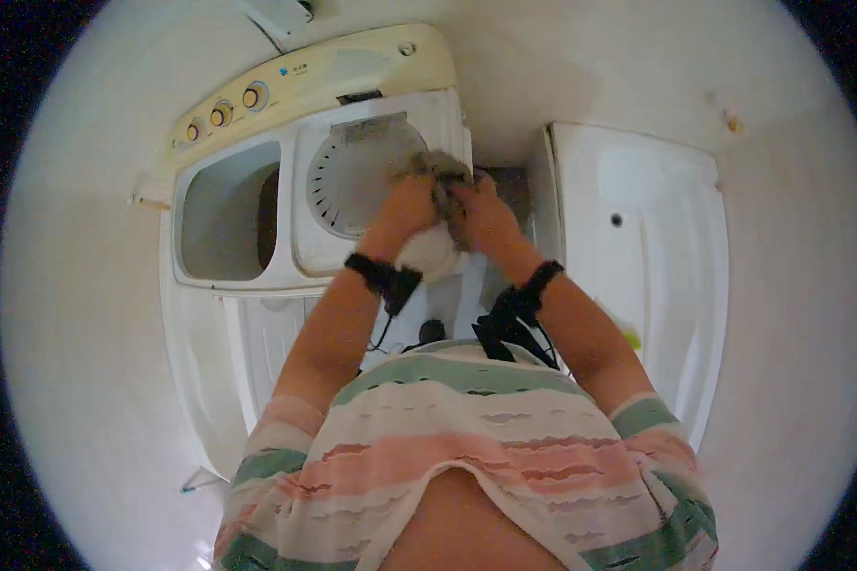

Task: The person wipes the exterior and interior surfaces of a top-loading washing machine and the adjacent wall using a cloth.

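Both my hands grip a dark grey-green cloth (pixel 443 168), bunched and blurred. My left hand (pixel 408 205) holds its left side, over the round lid (pixel 361 178) of the spin tub on a twin-tub washing machine (pixel 314 71). My right hand (pixel 491 218) has the cloth's right side, just past the machine's right edge. A cream rounded thing (pixel 428 253), partly covered by my left arm, shows below the cloth; I cannot tell what it is. To the left, the wash tub (pixel 228 214) stands uncovered. A black band with a small box sits on each wrist.
Three knobs (pixel 221 113) line the machine's cream control panel. A white fixture with a small dark round spot (pixel 671 214) stands to the right, past a narrow gap. Something yellow-green (pixel 632 337) shows beside my right forearm. Pale walls surround the space.
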`<action>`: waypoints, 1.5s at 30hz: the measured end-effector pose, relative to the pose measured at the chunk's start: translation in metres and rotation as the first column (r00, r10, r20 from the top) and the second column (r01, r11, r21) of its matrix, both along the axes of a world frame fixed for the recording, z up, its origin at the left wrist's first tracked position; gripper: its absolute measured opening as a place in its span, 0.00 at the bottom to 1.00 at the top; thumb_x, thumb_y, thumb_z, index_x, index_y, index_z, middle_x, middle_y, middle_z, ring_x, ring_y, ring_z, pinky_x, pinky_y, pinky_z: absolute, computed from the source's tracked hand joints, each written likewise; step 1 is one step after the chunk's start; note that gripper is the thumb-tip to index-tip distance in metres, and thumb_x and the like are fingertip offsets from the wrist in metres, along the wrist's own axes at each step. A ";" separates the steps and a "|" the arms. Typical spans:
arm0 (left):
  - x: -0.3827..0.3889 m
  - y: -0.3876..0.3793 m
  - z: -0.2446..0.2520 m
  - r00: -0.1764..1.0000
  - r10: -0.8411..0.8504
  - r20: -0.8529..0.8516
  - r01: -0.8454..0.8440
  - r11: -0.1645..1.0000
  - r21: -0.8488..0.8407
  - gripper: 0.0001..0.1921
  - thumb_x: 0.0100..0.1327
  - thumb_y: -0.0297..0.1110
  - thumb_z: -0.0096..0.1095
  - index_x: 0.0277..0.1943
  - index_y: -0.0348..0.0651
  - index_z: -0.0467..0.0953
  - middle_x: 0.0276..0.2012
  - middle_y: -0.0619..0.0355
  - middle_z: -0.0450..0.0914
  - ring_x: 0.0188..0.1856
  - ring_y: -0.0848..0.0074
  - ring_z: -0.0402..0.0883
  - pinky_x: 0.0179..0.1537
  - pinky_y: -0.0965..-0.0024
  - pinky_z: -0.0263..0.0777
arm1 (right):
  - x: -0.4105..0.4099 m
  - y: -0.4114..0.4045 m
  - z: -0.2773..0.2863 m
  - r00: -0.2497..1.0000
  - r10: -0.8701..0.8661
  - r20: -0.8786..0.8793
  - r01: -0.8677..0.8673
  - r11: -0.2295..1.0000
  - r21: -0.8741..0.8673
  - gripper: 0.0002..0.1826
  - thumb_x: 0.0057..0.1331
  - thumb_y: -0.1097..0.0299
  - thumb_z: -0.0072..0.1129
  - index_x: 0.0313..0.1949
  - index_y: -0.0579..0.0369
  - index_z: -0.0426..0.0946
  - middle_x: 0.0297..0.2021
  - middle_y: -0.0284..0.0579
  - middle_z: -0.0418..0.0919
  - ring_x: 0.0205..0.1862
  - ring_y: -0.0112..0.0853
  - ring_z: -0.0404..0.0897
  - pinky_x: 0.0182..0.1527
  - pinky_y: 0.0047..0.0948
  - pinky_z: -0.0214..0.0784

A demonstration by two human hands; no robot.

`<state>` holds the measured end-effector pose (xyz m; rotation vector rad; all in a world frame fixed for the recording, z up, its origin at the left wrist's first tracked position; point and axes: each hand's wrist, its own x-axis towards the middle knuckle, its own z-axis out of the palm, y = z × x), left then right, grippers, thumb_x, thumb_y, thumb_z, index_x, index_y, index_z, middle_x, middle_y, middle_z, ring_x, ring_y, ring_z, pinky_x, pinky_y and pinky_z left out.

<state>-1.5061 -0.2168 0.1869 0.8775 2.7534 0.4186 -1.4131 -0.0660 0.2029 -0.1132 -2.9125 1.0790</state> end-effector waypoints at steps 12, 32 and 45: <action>-0.001 0.015 0.092 0.971 0.219 -0.095 -0.133 0.827 0.547 0.17 0.53 0.29 0.52 0.46 0.39 0.77 0.39 0.38 0.78 0.42 0.46 0.76 0.48 0.53 0.70 | -0.072 0.037 0.041 0.978 0.199 -0.065 -0.195 0.979 0.062 0.22 0.58 0.67 0.53 0.54 0.49 0.70 0.38 0.57 0.71 0.43 0.54 0.75 0.45 0.49 0.70; -0.092 0.030 0.066 0.978 0.166 -0.130 -0.082 0.867 0.492 0.13 0.51 0.28 0.57 0.42 0.38 0.76 0.39 0.38 0.77 0.42 0.46 0.76 0.45 0.51 0.71 | -0.131 0.051 0.047 0.938 0.130 -0.321 -0.098 0.989 0.115 0.23 0.55 0.74 0.55 0.52 0.50 0.72 0.44 0.57 0.65 0.45 0.52 0.72 0.47 0.43 0.70; -0.105 0.028 0.060 0.967 0.254 0.028 -0.231 0.820 0.523 0.26 0.49 0.22 0.55 0.54 0.35 0.68 0.47 0.38 0.74 0.51 0.45 0.71 0.55 0.54 0.66 | -0.182 0.071 0.056 0.931 0.236 -0.279 -0.261 0.964 -0.052 0.28 0.52 0.78 0.54 0.55 0.48 0.67 0.46 0.54 0.66 0.50 0.51 0.69 0.50 0.43 0.67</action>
